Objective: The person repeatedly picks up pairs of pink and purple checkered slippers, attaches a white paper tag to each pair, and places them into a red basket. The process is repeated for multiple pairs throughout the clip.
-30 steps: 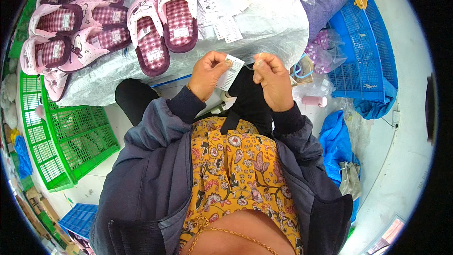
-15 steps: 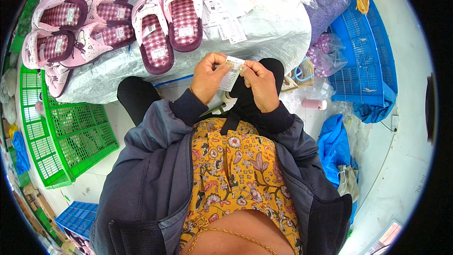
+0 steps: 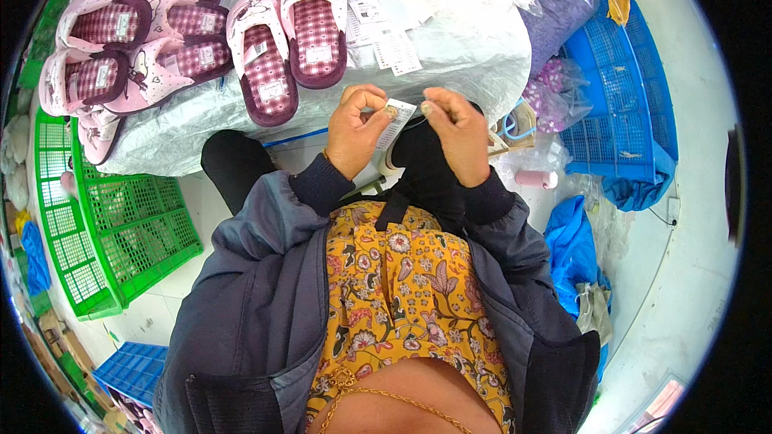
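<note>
Left hand (image 3: 355, 130) and right hand (image 3: 455, 130) pinch small white paper tag (image 3: 396, 120), slippers (image 3: 289, 32) at 11 o'clock; loose grip risks dropping it.

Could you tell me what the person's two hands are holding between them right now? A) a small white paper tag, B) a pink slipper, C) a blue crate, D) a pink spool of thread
A: the left hand and right hand pinch a small white paper tag between them, while the pink slippers lie untouched on the silver-covered surface beyond.
</note>
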{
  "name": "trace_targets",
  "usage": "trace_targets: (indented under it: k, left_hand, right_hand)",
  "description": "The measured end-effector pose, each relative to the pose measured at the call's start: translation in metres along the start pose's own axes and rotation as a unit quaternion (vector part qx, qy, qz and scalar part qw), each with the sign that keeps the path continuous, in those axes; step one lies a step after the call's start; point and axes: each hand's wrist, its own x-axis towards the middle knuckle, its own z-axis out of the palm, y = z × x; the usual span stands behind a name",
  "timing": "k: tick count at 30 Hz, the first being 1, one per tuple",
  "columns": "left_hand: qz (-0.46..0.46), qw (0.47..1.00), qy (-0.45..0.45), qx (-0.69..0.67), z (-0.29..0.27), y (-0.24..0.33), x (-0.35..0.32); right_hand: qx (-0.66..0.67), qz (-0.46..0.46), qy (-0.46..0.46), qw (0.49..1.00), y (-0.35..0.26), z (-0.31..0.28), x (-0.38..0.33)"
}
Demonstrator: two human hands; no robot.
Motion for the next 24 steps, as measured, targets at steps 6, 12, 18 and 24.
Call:
trace_targets:
  k: [6,12,18,24]
  left_hand:
    - [-0.023,0.999,-0.005,-0.039,0.004,0.000,-0.001]
    - [-0.041,0.998,-0.006,-0.055,0.004,-0.006,-0.002]
    - [-0.029,0.997,-0.006,-0.074,0.003,-0.010,-0.001]
    - [-0.011,0.999,-0.011,-0.049,0.004,-0.004,-0.001]
  right_hand:
    - [0.010,0.021,-0.053,0.998,0.012,0.007,-0.002]
    - [0.015,0.015,-0.046,0.999,0.015,0.011,-0.001]
    - [0.153,0.108,-0.123,0.975,-0.010,0.004,-0.004]
    - [0.169,0.122,-0.112,0.972,-0.005,0.006,-0.004]
